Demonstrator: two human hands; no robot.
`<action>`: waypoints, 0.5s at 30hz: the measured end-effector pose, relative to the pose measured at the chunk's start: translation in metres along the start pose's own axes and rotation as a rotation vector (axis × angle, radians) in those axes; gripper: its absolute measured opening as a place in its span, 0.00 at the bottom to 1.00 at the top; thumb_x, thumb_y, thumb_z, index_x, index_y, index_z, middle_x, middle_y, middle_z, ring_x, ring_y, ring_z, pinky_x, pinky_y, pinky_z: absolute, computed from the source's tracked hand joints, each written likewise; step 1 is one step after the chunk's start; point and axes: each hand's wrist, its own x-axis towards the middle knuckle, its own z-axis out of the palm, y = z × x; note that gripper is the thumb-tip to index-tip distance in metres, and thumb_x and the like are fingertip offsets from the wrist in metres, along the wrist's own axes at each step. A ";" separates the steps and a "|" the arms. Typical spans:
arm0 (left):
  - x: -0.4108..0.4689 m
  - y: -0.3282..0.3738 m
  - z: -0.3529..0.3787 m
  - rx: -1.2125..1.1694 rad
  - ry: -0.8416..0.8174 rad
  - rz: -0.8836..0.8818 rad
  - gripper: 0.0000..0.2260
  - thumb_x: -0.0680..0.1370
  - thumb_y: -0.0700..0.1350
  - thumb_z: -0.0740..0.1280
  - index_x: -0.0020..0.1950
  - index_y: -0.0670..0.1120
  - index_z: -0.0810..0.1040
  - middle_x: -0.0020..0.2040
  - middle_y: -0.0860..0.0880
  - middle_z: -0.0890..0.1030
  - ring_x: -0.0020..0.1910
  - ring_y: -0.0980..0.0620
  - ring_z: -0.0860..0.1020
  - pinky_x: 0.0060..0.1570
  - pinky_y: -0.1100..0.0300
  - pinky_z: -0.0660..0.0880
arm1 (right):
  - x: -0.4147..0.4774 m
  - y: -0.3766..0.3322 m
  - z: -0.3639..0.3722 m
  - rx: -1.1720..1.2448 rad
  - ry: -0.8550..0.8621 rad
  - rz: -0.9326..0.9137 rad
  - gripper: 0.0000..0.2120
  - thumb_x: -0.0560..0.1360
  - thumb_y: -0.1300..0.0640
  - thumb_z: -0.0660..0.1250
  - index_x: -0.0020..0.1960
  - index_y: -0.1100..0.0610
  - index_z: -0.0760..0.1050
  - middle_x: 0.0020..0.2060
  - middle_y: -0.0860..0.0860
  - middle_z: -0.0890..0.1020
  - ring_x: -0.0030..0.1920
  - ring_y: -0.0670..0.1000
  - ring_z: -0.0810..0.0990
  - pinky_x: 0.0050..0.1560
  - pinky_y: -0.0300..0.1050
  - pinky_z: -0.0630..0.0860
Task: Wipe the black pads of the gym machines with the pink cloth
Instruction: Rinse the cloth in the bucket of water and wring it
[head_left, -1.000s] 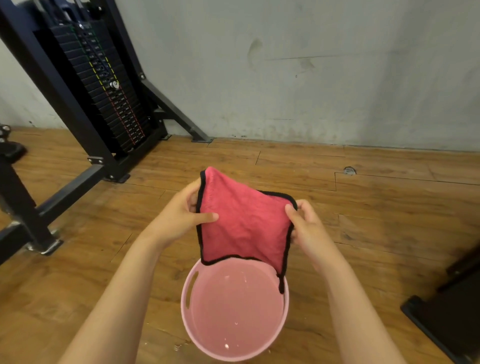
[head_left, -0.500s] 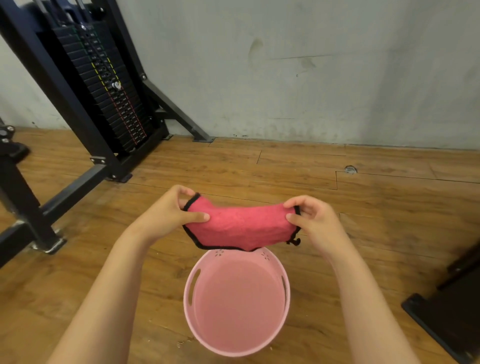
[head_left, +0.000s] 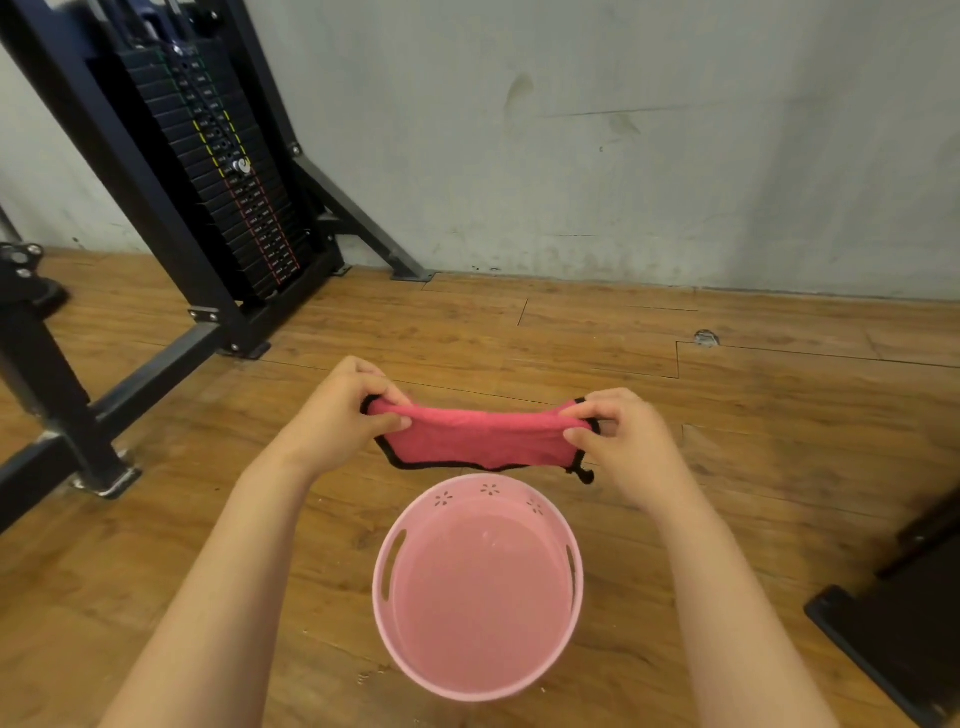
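Wood plank floor (head_left: 727, 415) ran back to a scuffed grey wall (head_left: 623, 156) on the far side. Far left: weight stack (head_left: 228, 171) inside a black frame that looked tilted from my angle, with its floor beam (head_left: 156, 374) coming toward the near left and ending at a bolted foot plate (head_left: 106, 480). Near right: corner of a black machine base (head_left: 893, 639), cut off by the picture edge. Small grey patch (head_left: 705, 339) in the planks, far right of my hands.

Open floor lay between the beam on the left and the black base on the right, and ran far to the wall line. Both arms came in from the near edge through that gap, touching neither machine.

Pink cloth (head_left: 467, 439), black-trimmed, was bunched and stretched sideways in the air between my hands, just on the far side of the tub and above the floor. Left hand (head_left: 332, 421) pinched its left end, thumb and fingers curled on it. Right hand (head_left: 628, 447) pinched the right end the same way, with a black loop dangling below.

Pink round tub (head_left: 382, 571) stood on the floor near centre, between my forearms. It had slot handles left and right and flower cut-outs along the far rim. Inside looked glossy, maybe water, couldn't confirm.
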 end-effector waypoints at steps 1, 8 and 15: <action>0.000 -0.001 -0.001 -0.019 -0.003 -0.006 0.04 0.73 0.40 0.73 0.44 0.49 0.84 0.55 0.53 0.71 0.54 0.57 0.71 0.52 0.69 0.67 | 0.000 0.000 -0.001 -0.040 0.009 0.003 0.07 0.74 0.60 0.71 0.44 0.48 0.80 0.50 0.43 0.73 0.53 0.46 0.73 0.53 0.35 0.69; -0.008 -0.001 0.017 -0.328 -0.049 -0.052 0.10 0.81 0.44 0.62 0.46 0.42 0.80 0.43 0.50 0.79 0.43 0.54 0.77 0.50 0.49 0.76 | -0.003 0.001 -0.007 0.125 -0.035 0.046 0.08 0.80 0.55 0.62 0.45 0.57 0.74 0.42 0.50 0.78 0.41 0.47 0.75 0.42 0.41 0.70; -0.007 0.003 0.032 -0.266 0.068 -0.040 0.11 0.81 0.47 0.63 0.43 0.45 0.80 0.39 0.51 0.79 0.39 0.54 0.77 0.44 0.54 0.75 | -0.002 -0.005 -0.002 0.231 0.016 0.105 0.07 0.79 0.56 0.64 0.47 0.60 0.76 0.44 0.59 0.81 0.43 0.54 0.79 0.44 0.50 0.76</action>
